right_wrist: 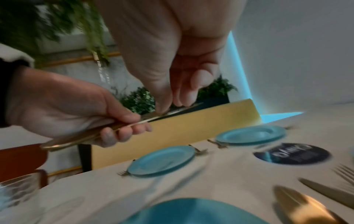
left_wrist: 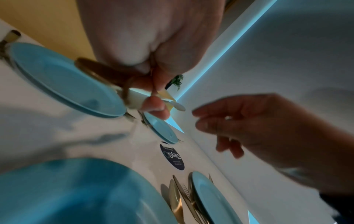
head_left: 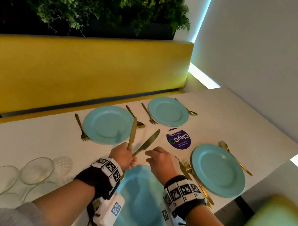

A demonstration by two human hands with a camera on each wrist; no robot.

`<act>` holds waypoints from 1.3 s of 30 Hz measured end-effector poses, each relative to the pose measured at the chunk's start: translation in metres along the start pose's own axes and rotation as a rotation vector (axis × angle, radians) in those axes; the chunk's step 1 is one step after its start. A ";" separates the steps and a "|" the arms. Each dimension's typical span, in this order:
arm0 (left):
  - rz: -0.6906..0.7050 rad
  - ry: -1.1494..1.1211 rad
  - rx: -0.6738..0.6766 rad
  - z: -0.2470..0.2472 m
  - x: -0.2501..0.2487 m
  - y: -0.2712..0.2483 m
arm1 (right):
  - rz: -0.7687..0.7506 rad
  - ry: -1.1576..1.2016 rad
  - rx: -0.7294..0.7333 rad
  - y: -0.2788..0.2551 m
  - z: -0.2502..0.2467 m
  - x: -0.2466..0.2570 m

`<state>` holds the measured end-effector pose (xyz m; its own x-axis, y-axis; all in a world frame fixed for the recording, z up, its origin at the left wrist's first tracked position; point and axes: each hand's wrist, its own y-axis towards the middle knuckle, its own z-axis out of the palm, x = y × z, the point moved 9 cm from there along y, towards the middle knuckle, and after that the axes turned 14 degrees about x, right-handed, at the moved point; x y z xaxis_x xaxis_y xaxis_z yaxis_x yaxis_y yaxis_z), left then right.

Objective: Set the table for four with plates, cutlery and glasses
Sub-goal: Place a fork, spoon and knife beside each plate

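Note:
My left hand grips two gold knives by their handles, held above the white table. One knife stands nearly upright and the other knife leans to the right. My right hand hovers just right of them with its fingers loosely curled and nothing in it. In the right wrist view its fingertips sit close to the leaning blade. Four blue plates are laid: far left, far right, right and near under my wrists.
Several clear glasses stand at the near left. Gold forks and spoons flank the far plates; a knife and fork lie left of the right plate. A round purple sticker marks mid-table. A yellow bench lines the far edge.

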<state>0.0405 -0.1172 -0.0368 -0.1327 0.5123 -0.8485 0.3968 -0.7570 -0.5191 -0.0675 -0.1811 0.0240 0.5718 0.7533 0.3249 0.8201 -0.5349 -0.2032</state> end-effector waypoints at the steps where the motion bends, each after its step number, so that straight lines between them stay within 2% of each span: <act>1: 0.009 0.061 0.019 -0.003 -0.002 -0.007 | -0.057 -0.052 -0.018 0.000 -0.002 0.018; 4: 0.050 0.251 0.046 -0.014 -0.006 -0.024 | -0.126 -0.192 0.075 0.000 0.006 0.055; 9: 0.067 0.276 0.145 -0.025 0.003 -0.047 | -0.149 -0.296 0.191 -0.006 0.020 0.084; 17: 0.105 0.301 0.204 -0.023 -0.001 -0.055 | -0.097 -0.329 0.281 0.000 0.022 0.084; 20: 0.103 0.172 0.158 -0.028 -0.008 -0.042 | -0.069 -0.319 0.314 0.016 0.016 0.067; 22: 0.121 0.095 0.063 -0.040 -0.016 -0.029 | -0.031 -0.300 0.318 0.029 0.009 0.049; 24: 0.139 0.066 -0.029 -0.055 -0.025 -0.013 | 0.048 -0.244 0.312 0.045 -0.002 0.022; 27: 0.122 -0.053 -0.072 -0.071 -0.034 0.016 | 0.198 -0.097 0.288 0.072 -0.020 -0.028; 29: 0.087 -0.051 -0.118 -0.080 -0.039 0.034 | 0.282 0.029 0.255 0.096 -0.032 -0.062; 31: 0.068 -0.079 -0.151 -0.088 -0.041 0.051 | 0.356 0.056 0.240 0.125 -0.039 -0.087; 36: 0.043 -0.116 -0.177 -0.100 -0.046 0.078 | 0.468 -0.007 0.276 0.192 -0.032 -0.117; 39: 0.042 -0.111 -0.222 -0.111 -0.042 0.088 | 0.503 0.174 0.311 0.221 -0.016 -0.123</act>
<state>0.1812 -0.1601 -0.0354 -0.2059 0.4257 -0.8811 0.5922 -0.6627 -0.4585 0.0434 -0.3981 -0.0461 0.8999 0.3502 0.2599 0.4334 -0.6520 -0.6222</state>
